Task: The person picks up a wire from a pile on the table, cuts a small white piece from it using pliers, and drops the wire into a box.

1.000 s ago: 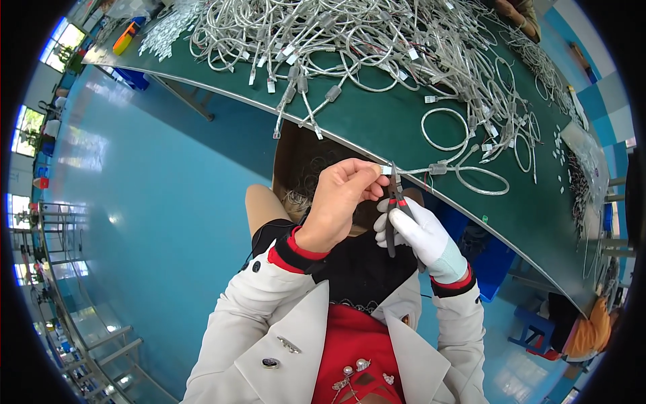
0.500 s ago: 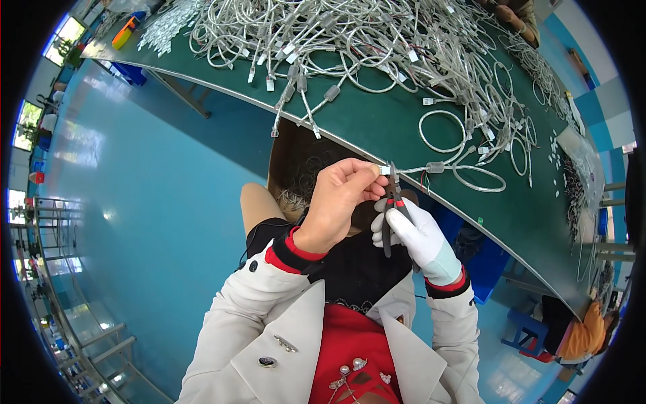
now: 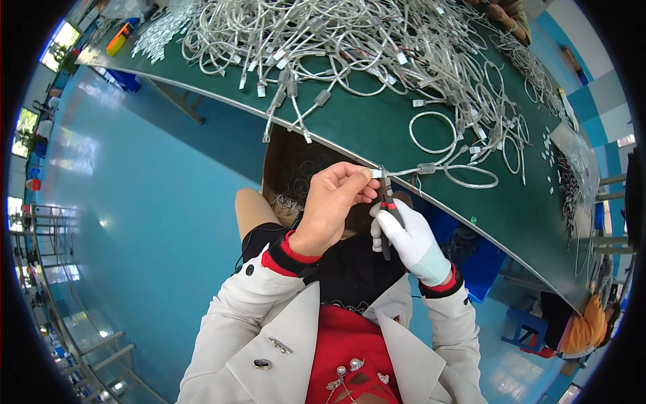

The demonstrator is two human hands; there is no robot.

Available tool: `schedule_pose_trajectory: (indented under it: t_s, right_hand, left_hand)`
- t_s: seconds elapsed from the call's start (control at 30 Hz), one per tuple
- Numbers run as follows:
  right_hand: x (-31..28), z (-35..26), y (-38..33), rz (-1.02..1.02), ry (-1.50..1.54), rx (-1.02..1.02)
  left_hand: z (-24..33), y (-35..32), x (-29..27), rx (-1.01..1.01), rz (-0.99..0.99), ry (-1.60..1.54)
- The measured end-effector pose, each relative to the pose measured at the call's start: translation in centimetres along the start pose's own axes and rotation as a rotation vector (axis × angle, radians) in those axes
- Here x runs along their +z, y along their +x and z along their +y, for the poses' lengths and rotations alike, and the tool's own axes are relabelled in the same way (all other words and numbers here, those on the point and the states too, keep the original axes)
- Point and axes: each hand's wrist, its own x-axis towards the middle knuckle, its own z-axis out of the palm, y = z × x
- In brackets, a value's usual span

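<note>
Between the thumb and fingertips of my bare left hand [image 3: 334, 205] is the white plug [image 3: 376, 174] of a clear-jacketed silvery cable [image 3: 402, 172]. My right hand [image 3: 412, 236], in a white glove, is wrapped round a pair of pliers [image 3: 388, 201] with black-and-red handles. The jaws point up and sit at the cable end of the plug; whether they touch the wire is too small to tell. From there the cable runs right over the table edge, through a grey cylindrical bead [image 3: 426, 168], and loops on the green table [image 3: 377, 124].
A large tangled heap of similar cables [image 3: 323, 34] covers the table's far side. Small white pieces [image 3: 161, 34] lie at far left beside a yellow-orange tool [image 3: 118, 42]. A box with dark wire scraps [image 3: 296, 178] stands below the edge. Another person's hands [image 3: 499, 13] are at far right.
The pliers have turned more edge-on, and their handles look closer together. My left hand keeps its pinch on the plug. The whole view has shifted slightly.
</note>
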Motion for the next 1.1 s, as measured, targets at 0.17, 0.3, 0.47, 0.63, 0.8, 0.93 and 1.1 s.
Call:
schedule_pose_trajectory:
  t_s: [0.17,0.3,0.47,0.63,0.8,0.93,1.1]
  right_hand:
    - [-0.1,1.3,0.5,0.009,-0.013,-0.095]
    - [0.1,1.4,1.4,0.044,-0.009,-0.133]
    - [-1.9,0.1,1.6,-0.054,0.321,-0.097]
    - [-4.5,-1.0,2.1,-0.180,0.639,-0.137]
    - [-6.5,-1.8,2.6,-0.254,0.765,-0.166]
    - [-7.5,-0.1,1.3,-0.522,0.904,-0.224]
    - [-9.7,1.9,-1.1,-0.550,0.956,-0.410]
  left_hand:
    - [0.1,0.2,0.4,0.018,0.033,0.064]
    - [0.2,0.9,-0.5,0.030,-0.003,0.055]
    - [2.3,2.0,0.8,0.052,-0.026,-0.106]
    - [4.1,4.3,1.8,0.078,-0.077,-0.118]
    - [5.7,8.0,4.7,-0.052,-0.172,-0.096]
    - [8.0,9.4,7.9,-0.082,-0.404,0.080]
    - [5.4,9.0,16.2,0.083,-0.515,0.853]
